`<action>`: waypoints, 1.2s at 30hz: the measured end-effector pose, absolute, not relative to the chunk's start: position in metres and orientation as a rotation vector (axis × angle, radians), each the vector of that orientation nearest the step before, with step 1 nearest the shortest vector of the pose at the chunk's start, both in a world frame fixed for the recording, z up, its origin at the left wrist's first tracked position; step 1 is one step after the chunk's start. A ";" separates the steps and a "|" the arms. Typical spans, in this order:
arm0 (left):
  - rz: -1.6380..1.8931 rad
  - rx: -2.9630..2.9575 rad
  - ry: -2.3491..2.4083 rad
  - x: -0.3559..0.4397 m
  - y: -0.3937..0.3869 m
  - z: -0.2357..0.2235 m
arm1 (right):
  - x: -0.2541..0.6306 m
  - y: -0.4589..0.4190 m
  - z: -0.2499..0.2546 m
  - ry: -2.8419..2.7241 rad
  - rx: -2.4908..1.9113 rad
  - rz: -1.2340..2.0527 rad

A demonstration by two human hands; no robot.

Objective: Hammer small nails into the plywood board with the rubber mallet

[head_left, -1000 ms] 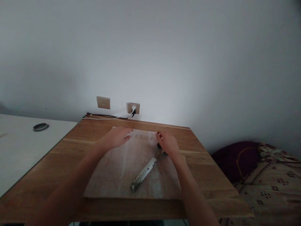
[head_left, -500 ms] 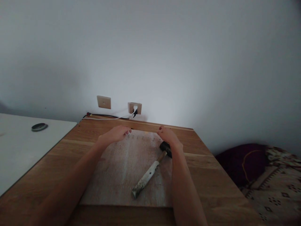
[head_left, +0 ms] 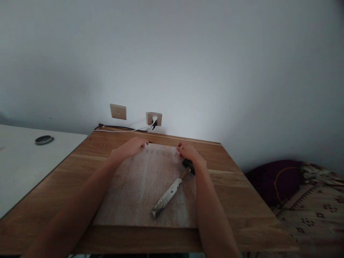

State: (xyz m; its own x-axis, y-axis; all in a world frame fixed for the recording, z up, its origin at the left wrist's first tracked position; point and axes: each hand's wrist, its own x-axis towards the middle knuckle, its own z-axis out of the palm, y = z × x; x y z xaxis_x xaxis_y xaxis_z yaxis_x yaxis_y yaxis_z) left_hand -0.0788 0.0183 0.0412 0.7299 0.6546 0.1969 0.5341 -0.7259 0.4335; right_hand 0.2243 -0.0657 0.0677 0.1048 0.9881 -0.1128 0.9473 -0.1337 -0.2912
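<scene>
Laid flat on the tabletop (head_left: 231,193) at lower centre of the frame, probably for steady support: a board (head_left: 131,190), with a row of seemingly small nails (head_left: 152,151) near its far edge. Resting diagonally across it: a hammer (head_left: 169,195), apparently set down to free both hands. Stretched forward from the bottom edge: both forearms, wrists bent inward. Left hand (head_left: 135,144) curled at the far-left corner, right hand (head_left: 189,152) just beyond the hammer's head. Fingers bent on both; cannot tell whether gripping anything.

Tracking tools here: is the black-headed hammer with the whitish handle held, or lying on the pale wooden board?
Lying: the hammer slants across the board; the left hand and right hand are by its far edge.
</scene>
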 end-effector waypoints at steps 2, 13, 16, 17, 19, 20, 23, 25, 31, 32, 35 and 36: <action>0.615 2.456 0.957 -0.075 0.018 0.042 | 0.223 -0.065 0.071 -1.964 -2.220 0.374; 0.768 1.561 1.056 -0.067 0.021 0.027 | 0.212 -0.064 0.058 -1.993 -2.250 0.373; 0.625 1.937 1.204 -0.067 0.018 0.028 | 0.211 -0.063 0.052 -1.928 -2.225 0.438; 0.556 2.064 1.233 -0.066 0.017 0.028 | 0.211 -0.062 0.052 -1.895 -2.200 0.470; 0.417 2.248 1.240 -0.063 0.015 0.028 | 0.212 -0.061 0.053 -1.811 -2.117 0.547; 0.369 2.305 1.219 -0.062 0.014 0.028 | 0.212 -0.060 0.055 -1.760 -2.057 0.589; 0.343 2.405 1.142 -0.059 0.012 0.028 | 0.210 -0.059 0.063 -1.569 -1.815 0.730; 0.370 2.436 1.116 -0.059 0.011 0.028 | 0.205 -0.058 0.070 -1.415 -1.610 0.842; 0.591 2.341 1.166 -0.058 0.012 0.028 | 0.197 -0.056 0.092 -0.933 -0.994 1.079; 0.669 2.251 1.189 -0.056 0.013 0.028 | 0.198 -0.056 0.094 -0.868 -0.930 1.097; 0.838 1.796 1.176 -0.052 0.017 0.029 | 0.201 -0.056 0.093 -0.727 -0.828 1.136; 0.854 1.668 1.148 -0.051 0.019 0.029 | 0.202 -0.056 0.091 -0.696 -0.818 1.143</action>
State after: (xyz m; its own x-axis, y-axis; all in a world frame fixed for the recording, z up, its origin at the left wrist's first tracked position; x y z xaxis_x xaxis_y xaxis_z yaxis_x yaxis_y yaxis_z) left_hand -0.0505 0.0188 0.0292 0.3278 0.9437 0.0448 0.3145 -0.1537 0.9367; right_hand 0.2023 -0.0556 0.0914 0.2739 0.9596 0.0649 -0.4980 0.1993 -0.8440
